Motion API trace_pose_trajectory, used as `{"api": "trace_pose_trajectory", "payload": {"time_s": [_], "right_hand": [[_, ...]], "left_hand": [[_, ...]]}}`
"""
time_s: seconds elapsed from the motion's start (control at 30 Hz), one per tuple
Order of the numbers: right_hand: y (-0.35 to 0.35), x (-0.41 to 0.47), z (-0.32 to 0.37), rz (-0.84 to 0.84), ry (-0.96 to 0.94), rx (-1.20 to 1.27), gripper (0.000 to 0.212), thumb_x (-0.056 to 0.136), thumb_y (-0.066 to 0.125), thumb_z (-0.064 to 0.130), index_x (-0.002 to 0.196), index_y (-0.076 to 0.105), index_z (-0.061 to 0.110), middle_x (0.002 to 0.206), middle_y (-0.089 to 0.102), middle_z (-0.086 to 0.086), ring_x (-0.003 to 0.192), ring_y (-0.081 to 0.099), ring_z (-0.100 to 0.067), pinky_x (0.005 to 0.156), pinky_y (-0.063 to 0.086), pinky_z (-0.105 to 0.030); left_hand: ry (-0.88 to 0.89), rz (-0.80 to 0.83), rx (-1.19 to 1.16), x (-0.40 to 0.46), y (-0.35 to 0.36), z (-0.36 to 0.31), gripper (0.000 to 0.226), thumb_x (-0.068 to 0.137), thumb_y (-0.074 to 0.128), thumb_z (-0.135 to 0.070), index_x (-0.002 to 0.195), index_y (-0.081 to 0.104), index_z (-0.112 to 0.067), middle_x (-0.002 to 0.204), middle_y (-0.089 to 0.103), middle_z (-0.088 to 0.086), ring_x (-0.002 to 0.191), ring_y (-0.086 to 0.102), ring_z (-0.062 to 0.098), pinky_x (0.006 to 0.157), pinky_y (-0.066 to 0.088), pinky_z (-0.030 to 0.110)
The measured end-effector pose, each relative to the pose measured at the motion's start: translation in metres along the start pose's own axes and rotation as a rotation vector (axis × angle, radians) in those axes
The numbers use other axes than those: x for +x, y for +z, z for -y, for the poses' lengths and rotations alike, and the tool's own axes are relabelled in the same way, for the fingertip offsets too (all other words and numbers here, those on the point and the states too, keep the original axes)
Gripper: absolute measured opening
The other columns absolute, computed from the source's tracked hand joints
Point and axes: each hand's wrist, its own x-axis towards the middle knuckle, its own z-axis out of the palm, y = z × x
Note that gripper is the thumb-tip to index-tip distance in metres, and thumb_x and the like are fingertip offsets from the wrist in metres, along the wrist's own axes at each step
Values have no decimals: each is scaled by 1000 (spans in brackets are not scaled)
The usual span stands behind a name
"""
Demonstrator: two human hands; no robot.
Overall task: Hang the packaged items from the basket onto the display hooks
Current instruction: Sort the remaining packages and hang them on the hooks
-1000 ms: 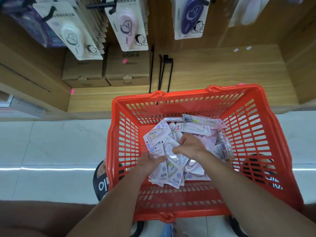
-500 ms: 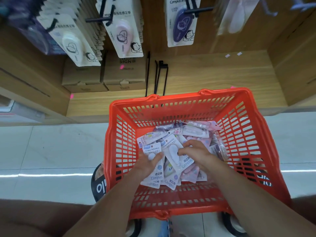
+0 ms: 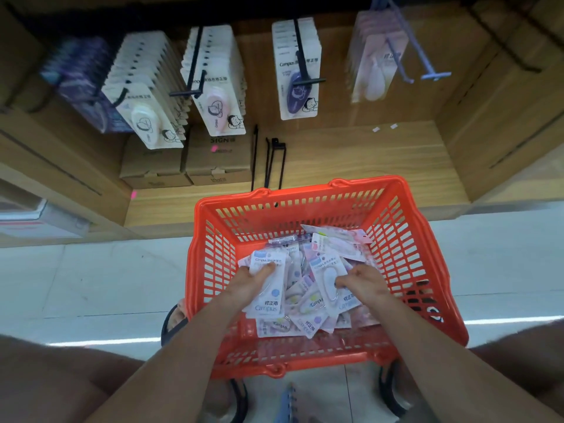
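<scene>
Packets (image 3: 305, 319) lie heaped in the red basket (image 3: 427, 270) at the lower middle of the frame. The left hand (image 3: 253, 280) pinches one white packet (image 3: 268, 288) by its edge; the right hand (image 3: 363, 282) pinches another packet (image 3: 328, 282). Black hooks (image 3: 300, 56) carrying hung packets fill the upper frame.
</scene>
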Motion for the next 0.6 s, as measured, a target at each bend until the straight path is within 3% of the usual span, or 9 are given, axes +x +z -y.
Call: {"api": "trace_pose_trajectory", "payload": {"time_s": [0.07,0.13,0.27,0.33,0.47,0.6], "right_hand": [[-3,-5,3,-9,-11,18,26,74,80,18,75,55,13,76,56,-6,73,54,-22,67,41,-35],[-8,-9,8,-2,-27,63,25,72,78,16,74,53,13,79,57,-4,76,54,-22,68,42,-35],[-23,-26,19,126,-74,133,26,61,79,18,69,55,15,87,56,-1,86,53,-22,70,38,-35],[-32,-38,27,222,-87,165,25,53,77,21,64,55,18,86,53,-4,83,49,-23,71,36,-36],[-55,-63,53,345,-139,401,25,66,69,5,60,48,18,69,48,-5,58,48,-17,53,35,-27],[-81,-86,79,374,-242,596,24,60,62,6,72,44,15,72,49,-7,62,48,-19,55,35,-31]], "left_hand": [[24,41,-48,-5,-1,-6,41,99,65,-53,117,67,-16,101,77,2,89,75,20,81,61,35],[52,49,-98,-12,-4,-13,42,94,73,-51,116,73,-16,97,81,7,88,79,26,86,64,44],[90,105,-193,-27,-13,-37,39,90,80,-42,116,74,-13,103,81,12,96,79,32,92,62,52],[122,165,-275,-34,-19,-52,39,91,81,-35,121,72,-11,108,80,15,101,77,35,88,64,49],[225,240,-368,-49,-33,-79,43,91,81,-27,128,69,-11,116,77,18,107,75,37,89,63,51],[367,246,-380,-69,-39,-108,44,91,80,-19,133,66,-14,123,75,15,110,74,37,96,60,55]]}}
